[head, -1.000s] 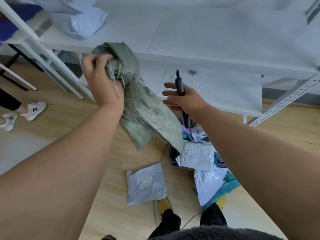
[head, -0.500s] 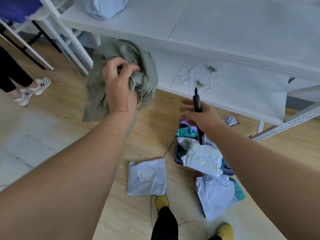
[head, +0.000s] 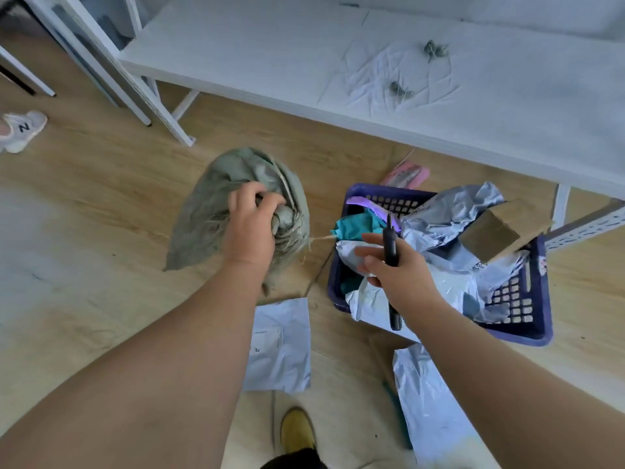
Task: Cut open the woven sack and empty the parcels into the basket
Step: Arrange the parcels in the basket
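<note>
My left hand (head: 252, 225) grips the crumpled grey-green woven sack (head: 206, 211), which hangs limp above the wooden floor with frayed threads at its torn edge. A black cutter (head: 390, 247) stands upright in my right hand (head: 394, 269), fingers partly spread, over the left side of the blue basket (head: 527, 330). The basket holds several grey, teal and purple parcels (head: 443, 218) and a brown cardboard box (head: 497, 228). Two grey parcels lie on the floor outside it: one flat parcel (head: 279, 346) below the sack, another parcel (head: 429, 397) in front of the basket.
A white shelf (head: 304, 55) runs across the top, with thread scraps (head: 434, 50) on it; its legs (head: 165, 106) stand at left. A pink item (head: 406, 174) lies behind the basket. Another person's sneaker (head: 22, 128) is at far left. My yellow shoe (head: 297, 431) is below.
My left hand has lowered the sack from shelf height down toward the floor. My right hand with the cutter has dropped closer over the basket; the view has tilted downward.
</note>
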Demonstrator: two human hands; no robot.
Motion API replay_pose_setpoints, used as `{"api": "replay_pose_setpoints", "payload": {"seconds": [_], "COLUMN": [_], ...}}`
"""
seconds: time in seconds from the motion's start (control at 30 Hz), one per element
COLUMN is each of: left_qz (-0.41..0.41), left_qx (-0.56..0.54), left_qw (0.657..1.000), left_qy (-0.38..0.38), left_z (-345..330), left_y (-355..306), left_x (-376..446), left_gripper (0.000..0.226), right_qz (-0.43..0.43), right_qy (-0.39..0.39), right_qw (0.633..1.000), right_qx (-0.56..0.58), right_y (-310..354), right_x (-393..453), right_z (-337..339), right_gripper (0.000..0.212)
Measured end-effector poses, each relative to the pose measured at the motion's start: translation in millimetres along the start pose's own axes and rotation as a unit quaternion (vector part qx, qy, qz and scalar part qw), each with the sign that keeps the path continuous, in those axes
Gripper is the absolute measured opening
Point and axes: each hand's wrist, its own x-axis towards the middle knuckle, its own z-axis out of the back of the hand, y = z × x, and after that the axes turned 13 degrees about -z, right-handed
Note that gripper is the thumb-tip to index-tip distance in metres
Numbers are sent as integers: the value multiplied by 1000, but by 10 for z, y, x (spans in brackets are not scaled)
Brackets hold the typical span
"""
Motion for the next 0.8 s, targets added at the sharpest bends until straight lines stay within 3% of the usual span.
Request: {"api": "replay_pose_setpoints", "payload": {"seconds": [0.3,0.37,0.43,0.5,0.57,0.6,0.63,0.7,0.73,0.8], "left_qz": [-35,30,170,230,174,151,154,199,208,190], "left_qx": [92,109,39,-78,-163,-202,-245,-314,-327,-320], "left_qw": [990,975,959,965,970,966,957,920,900,886], "left_qy": [104,192,222,96,-44,-60,-29,121,199,275], "left_z": [-1754,-2080,-2236,-2302,-2287,-2238,-2169,-2092,-2106,-2151], "left_y": [126,177,112,-78,-377,-540,-700,-923,-976,-1061], "left_x": [-422,-368,-240,-156,-266,-378,-485,-624,-637,-607], "left_gripper": [63,67,63,50,34,26,23,37,45,58], "right_qz": [65,87,106,125,128,122,111,85,78,73], "right_qy": [-118,-122,-122,-129,-149,-166,-186,-221,-236,-260], "right_qw": [987,986,984,981,978,976,973,967,961,948], "right_qx": [-84,-77,-75,-72,-71,-73,-75,-96,-117,-168], "right_y": [-867,-908,-942,-990,-1060,-1102,-1149,-1240,-1284,-1390], "right_x": [1196,1408,1532,1544,1467,1412,1357,1282,1276,1312], "right_z": [23,65,155,331,574,709,836,1032,1100,1183], "right_gripper": [22,23,25,27,27,26,26,28,27,24]}}
